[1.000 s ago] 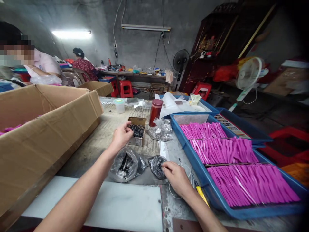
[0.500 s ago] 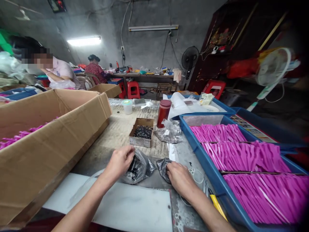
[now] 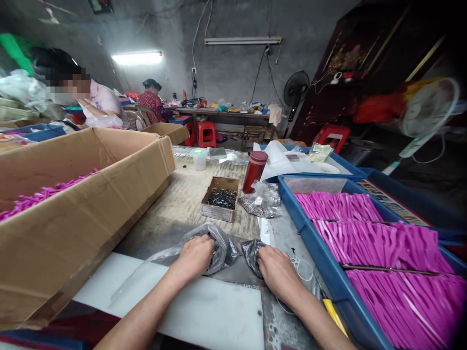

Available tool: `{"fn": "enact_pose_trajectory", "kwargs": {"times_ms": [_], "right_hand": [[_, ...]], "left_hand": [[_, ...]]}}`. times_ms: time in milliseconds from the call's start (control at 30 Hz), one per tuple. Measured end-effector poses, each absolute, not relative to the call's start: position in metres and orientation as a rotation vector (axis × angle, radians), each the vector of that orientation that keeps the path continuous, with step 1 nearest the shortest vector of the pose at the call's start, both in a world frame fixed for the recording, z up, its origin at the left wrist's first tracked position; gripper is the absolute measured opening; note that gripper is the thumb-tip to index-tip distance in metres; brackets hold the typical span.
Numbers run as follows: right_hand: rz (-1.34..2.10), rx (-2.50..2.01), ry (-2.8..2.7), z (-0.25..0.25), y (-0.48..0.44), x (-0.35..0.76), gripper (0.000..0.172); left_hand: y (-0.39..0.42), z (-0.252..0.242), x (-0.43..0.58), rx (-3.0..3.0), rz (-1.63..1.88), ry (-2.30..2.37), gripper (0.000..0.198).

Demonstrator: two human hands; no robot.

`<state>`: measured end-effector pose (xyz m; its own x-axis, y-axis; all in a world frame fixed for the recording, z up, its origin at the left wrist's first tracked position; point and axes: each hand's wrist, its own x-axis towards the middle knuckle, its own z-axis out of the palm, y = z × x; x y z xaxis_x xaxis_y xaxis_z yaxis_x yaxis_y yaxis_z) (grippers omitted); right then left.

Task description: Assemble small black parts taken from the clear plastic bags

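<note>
My left hand point(image 3: 199, 253) reaches into the mouth of a clear plastic bag point(image 3: 222, 238), its fingers curled downward and the tips hidden. Dark small parts lay in this bag in the earlier view; my hand now covers most of them. My right hand point(image 3: 275, 265) is at a smaller dark-looking plastic bag point(image 3: 251, 253), with bent fingers dipping into its opening. What either hand holds is hidden. Just beyond them stands a small open cardboard box point(image 3: 218, 212) full of small dark metal pins or rivets.
A long cardboard box point(image 3: 109, 194) with pink pieces flanks the left. On the right, a blue crate point(image 3: 310, 238) holds rows of pink plastic pieces point(image 3: 383, 243). A red flask point(image 3: 255, 171), a bag of small metal parts point(image 3: 263, 201) and a yellow-handled tool point(image 3: 333, 313) lie around.
My left hand has gone down and forward into the clear bag, covering the dark parts. My right hand stays at the small bag. The whole view has shifted slightly.
</note>
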<state>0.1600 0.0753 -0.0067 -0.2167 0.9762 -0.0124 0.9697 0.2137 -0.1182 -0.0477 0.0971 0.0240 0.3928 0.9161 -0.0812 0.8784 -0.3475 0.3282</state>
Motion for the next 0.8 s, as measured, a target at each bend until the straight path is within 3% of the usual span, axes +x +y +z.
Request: {"fn": "enact_pose_trajectory", "kwargs": {"times_ms": [800], "right_hand": [[0.247,-1.727,-2.226,-0.015,0.066,0.164,0.02]], "left_hand": [[0.079,0.016,-0.052,1.64,0.88,1.492,0.009]]}}
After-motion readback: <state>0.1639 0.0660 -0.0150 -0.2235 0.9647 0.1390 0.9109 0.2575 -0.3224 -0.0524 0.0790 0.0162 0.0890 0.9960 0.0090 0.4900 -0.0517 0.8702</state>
